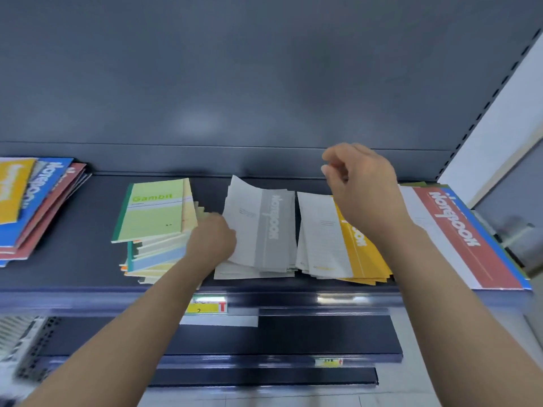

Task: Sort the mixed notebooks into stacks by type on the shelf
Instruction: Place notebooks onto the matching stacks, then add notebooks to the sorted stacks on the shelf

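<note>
The left hand hides its own fingertips, tucked under the curling edge of the top grey notebook at frame centre, gripping that thin, floppy cover. The right hand hovers above the yellow notebook stack, fingers loosely curled on nothing. Left of centre slumps a green Gambit notebook pile. The red notebook at right and the mixed pile at upper left are cropped by the frame, all on the dark metal shelf.
</note>
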`<move>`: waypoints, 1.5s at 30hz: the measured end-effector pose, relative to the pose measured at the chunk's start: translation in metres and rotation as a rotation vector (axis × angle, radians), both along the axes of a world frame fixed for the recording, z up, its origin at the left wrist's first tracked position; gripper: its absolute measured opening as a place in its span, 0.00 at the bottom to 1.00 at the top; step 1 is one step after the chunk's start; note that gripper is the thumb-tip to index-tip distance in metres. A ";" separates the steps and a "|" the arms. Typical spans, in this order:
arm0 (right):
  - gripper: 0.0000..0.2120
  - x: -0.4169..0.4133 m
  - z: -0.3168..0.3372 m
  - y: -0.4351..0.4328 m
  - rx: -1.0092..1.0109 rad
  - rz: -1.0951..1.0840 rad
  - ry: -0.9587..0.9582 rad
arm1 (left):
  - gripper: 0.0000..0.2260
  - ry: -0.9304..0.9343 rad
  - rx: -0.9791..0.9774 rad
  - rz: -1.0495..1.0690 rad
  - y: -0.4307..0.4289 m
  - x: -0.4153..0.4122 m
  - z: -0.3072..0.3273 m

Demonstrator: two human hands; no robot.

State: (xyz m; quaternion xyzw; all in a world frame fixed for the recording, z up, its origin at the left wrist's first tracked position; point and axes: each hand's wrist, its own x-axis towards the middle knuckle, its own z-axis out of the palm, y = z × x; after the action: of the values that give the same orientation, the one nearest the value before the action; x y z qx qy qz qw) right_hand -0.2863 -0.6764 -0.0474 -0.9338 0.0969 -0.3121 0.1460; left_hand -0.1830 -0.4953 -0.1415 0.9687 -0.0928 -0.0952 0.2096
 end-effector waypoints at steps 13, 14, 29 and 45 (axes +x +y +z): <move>0.08 0.019 0.006 0.062 -0.016 -0.039 -0.033 | 0.14 -0.432 0.365 -0.290 0.020 0.011 0.022; 0.09 0.024 0.008 0.067 -0.022 -0.023 -0.026 | 0.14 -0.460 0.316 -0.257 0.026 0.013 0.032; 0.12 0.146 0.029 0.197 -0.036 0.445 -0.173 | 0.12 -0.788 0.112 0.136 0.188 0.041 0.112; 0.13 0.231 0.012 0.372 -0.022 0.333 -0.043 | 0.23 -0.355 0.132 0.360 0.402 0.167 0.043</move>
State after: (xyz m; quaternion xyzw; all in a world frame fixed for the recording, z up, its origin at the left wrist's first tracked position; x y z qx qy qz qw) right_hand -0.0553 -0.3041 -0.0352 -0.9315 -0.0658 -0.3045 0.1877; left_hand -0.0160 -0.0929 -0.0984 0.9827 0.0521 0.1095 0.1398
